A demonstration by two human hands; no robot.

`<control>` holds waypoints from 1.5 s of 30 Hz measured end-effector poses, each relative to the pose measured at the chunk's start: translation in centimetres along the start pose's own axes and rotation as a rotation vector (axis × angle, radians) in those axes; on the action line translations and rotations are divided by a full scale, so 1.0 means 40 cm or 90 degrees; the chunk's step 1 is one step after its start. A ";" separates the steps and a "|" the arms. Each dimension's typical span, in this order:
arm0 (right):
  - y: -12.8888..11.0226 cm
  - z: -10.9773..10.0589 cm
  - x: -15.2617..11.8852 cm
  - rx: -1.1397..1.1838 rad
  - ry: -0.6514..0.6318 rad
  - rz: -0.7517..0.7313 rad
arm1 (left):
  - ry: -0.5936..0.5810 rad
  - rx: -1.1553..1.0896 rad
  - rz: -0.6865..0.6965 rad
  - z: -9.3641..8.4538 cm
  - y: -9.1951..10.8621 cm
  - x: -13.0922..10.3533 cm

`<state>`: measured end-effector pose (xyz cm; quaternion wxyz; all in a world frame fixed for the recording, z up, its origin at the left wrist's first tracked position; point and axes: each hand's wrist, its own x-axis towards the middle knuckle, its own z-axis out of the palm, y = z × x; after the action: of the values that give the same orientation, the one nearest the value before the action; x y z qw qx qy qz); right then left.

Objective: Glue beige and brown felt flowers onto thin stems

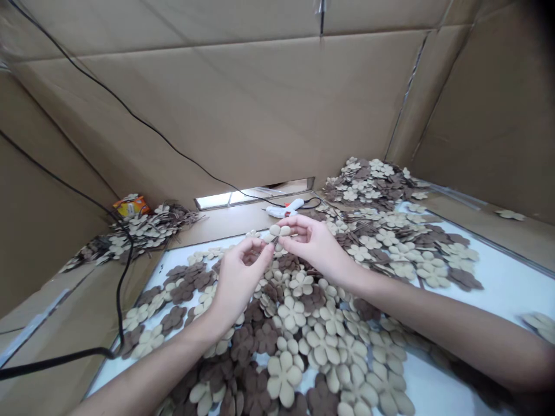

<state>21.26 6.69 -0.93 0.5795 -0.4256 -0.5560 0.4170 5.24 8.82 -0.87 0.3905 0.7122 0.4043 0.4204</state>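
Note:
A cream flower [280, 230] is held up between my two hands, above the heap of flowers. My right hand [313, 241] pinches it from the right, thumb and fingers together. My left hand [243, 268] has its thumb and forefinger pressed together at the flower's lower left, by a thin dark stem [274, 240]; the stem is too small to make out fully. Beneath both hands, cream and brown petal-shaped flowers [292, 312] cover much of a white board [505, 292].
Behind my hands lies a white glue gun [285, 208] with a black cable. Another flower pile [368, 182] is at the back right. An orange packet [131, 205] and stemmed flowers [143, 230] sit at the back left. Cardboard walls [217, 110] surround the board. A black cable [120, 289] hangs left.

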 end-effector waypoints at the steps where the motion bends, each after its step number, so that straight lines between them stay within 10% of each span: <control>1: 0.000 -0.002 0.002 0.002 0.002 -0.002 | -0.001 0.000 -0.001 -0.001 0.000 0.001; 45: -0.008 -0.026 0.026 -0.057 -0.046 0.030 | -0.072 0.174 0.074 -0.041 0.003 0.028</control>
<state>22.33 7.57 -0.34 0.5295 -0.4491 -0.5845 0.4200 4.12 10.15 0.11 0.2869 0.8036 0.3931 0.3426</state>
